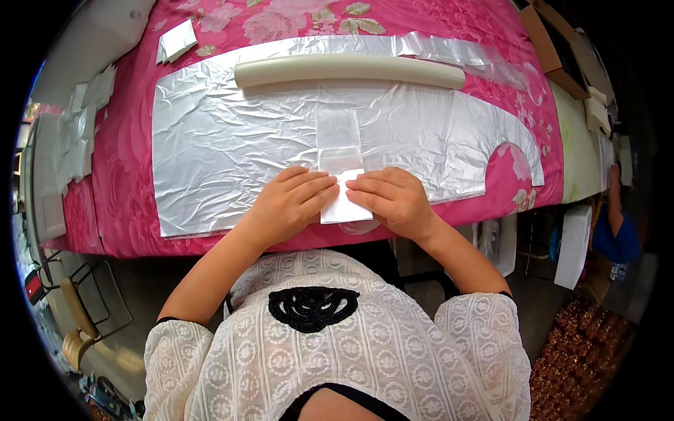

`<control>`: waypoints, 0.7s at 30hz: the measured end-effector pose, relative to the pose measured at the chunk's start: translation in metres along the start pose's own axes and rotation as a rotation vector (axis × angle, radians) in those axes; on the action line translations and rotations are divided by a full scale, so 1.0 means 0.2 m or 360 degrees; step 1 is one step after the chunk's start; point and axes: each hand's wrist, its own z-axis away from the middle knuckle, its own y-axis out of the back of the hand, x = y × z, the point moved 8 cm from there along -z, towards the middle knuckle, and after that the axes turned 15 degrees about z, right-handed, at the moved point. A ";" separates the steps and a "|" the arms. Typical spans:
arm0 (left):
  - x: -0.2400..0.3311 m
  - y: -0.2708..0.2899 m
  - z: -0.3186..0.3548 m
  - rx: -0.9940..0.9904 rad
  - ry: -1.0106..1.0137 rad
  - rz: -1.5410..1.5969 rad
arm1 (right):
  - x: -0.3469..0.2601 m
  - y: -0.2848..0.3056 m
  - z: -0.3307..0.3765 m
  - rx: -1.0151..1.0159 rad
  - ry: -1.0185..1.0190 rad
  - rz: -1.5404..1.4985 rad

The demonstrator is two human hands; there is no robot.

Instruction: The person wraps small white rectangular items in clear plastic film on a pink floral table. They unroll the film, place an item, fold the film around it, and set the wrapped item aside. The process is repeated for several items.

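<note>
A folded piece of thin white plastic sheeting point(346, 209) lies at the table's near edge, in front of me. My left hand point(293, 201) has its fingers pressed on the piece's left side, and my right hand point(394, 200) does the same on its right side. The fingertips of both hands almost meet over it. A flat, translucent plastic strip point(338, 133) runs from it away from me. Beneath lies a large, creased, silvery-white plastic sheet point(225, 154) with a rounded cut-out at its right. Across the sheet's far part rests a long cream-coloured roll or tube point(351, 70).
A pink flowered cloth point(126, 182) covers the table. Small folded white packets point(177, 41) lie at the far left, with more white plastic pieces point(84, 130) at the left edge. A cardboard box point(554, 52) stands far right. Another person's arm point(615, 200) shows at the right.
</note>
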 end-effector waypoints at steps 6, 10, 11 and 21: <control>-0.02 -0.01 0.01 -0.0001 -0.0004 0.0033 | 0.08 -0.04 0.00 -0.0071 -0.0122 -0.0097; -0.05 0.03 -0.02 0.0011 0.0214 0.0234 | 0.14 -0.06 0.01 -0.0148 -0.0270 -0.0231; -0.06 0.04 -0.02 0.0056 0.0300 0.0315 | 0.16 -0.07 0.00 -0.0148 -0.0331 -0.0270; -0.34 0.05 -0.07 0.0415 0.1294 0.0624 | 0.40 -0.28 -0.04 -0.1058 -0.1440 -0.0763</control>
